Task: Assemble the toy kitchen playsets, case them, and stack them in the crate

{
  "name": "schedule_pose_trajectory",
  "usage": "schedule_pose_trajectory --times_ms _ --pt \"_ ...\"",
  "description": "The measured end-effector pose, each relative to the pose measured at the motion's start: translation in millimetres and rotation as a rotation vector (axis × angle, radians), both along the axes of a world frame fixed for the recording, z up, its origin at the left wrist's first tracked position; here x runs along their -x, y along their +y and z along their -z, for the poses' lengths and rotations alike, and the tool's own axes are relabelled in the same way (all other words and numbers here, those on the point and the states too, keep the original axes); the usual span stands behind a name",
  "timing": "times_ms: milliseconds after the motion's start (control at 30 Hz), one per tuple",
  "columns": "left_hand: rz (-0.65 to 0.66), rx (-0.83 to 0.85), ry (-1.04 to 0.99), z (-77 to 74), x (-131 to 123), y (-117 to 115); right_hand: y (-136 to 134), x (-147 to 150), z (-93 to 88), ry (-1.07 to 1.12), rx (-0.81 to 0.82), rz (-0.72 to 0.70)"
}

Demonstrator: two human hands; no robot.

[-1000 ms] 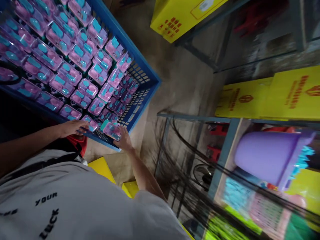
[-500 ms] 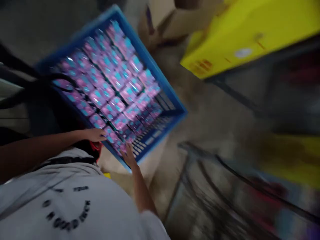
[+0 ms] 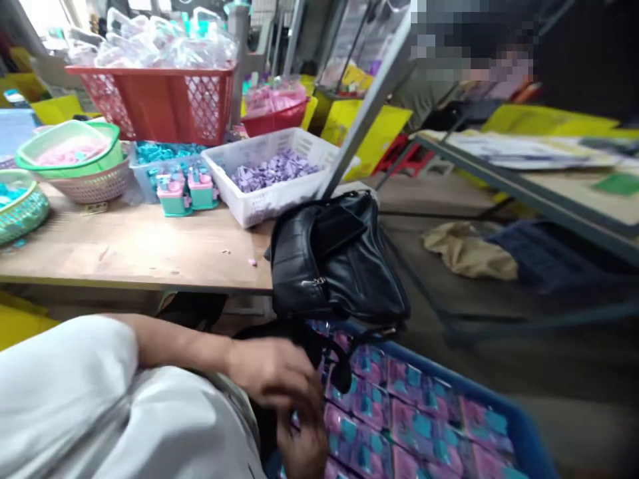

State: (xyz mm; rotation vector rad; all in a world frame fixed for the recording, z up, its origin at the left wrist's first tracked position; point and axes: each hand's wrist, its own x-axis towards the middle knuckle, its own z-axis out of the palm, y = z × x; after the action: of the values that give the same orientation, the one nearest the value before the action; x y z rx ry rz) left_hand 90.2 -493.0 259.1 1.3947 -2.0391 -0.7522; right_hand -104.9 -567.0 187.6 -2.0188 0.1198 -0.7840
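Step in hand, I judge: handling clear-topped pink-and-blue packs (image 3: 417,429) at blue crate (image 3: 533,436); packs lie in rows inside it. My left hand (image 3: 272,372), fingers part-curled, meets right hand (image 3: 304,442) over crate's left side; small purple bit (image 3: 295,420) shows between them, but blur hides whether either grips it. Next move likely calls for keeping fingers clear of strap (image 3: 342,372) looping over crate beside black bag (image 3: 344,266). Table (image 3: 150,249) edge crowds crate's far-left; floor (image 3: 574,399) right of crate looks roomier.
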Motion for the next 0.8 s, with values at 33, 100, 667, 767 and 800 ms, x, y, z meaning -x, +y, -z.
schedule_pose_trajectory --times_ms 33,100,667,767,800 --pt "-0.259 0.127 -0.063 -18.0 -33.1 22.4 -0.2 -36.6 -1.7 -0.044 0.023 0.024" --pt "-0.948 0.378 -0.176 -51.2 -104.8 67.1 3.5 -113.4 -18.2 -0.129 0.048 -0.015" --pt "-2.032 0.294 -0.158 -56.6 -334.1 126.5 57.7 -485.4 -107.9 0.364 -0.238 -0.021" --pt "-1.961 0.220 -0.170 -64.2 -326.4 146.4 67.7 -471.0 -101.5 0.352 -0.266 -0.083" --pt "-1.927 0.191 -0.167 -67.4 -321.1 152.6 71.3 -462.9 -98.7 0.348 -0.254 -0.100"
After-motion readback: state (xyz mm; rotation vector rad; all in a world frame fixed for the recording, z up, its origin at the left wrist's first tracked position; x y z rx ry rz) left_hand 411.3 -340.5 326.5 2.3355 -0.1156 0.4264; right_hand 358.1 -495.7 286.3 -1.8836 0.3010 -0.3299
